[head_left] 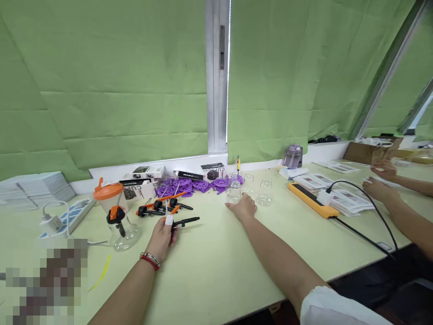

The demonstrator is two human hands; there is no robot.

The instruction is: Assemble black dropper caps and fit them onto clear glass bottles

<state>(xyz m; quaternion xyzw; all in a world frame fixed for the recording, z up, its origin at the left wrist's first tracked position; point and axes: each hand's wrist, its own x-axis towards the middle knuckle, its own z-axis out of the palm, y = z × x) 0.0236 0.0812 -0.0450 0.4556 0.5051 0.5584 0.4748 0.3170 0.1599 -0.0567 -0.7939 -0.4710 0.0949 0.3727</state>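
Note:
My left hand (161,239) is closed around a black bottle top with a thin stem (186,222) and an orange part; a finger wears a white covering. Beside it on the table lie several similar black-and-orange tops (157,208). My right hand (244,207) reaches to a small clear glass bottle (234,192), its fingers around the lower part. Two more clear glass bottles, one behind (248,181) and one to the right (264,193), stand close to that hand. Left of my left hand stands a glass bottle fitted with a black-and-orange top (124,237).
Purple plastic pieces (182,186) and small boxes (138,189) lie along the back wall. An orange-lidded cup (110,196) and a white power strip (76,216) are at left. Right: a yellow power strip (313,201), printed sheets (348,201) and another person's hands (380,189).

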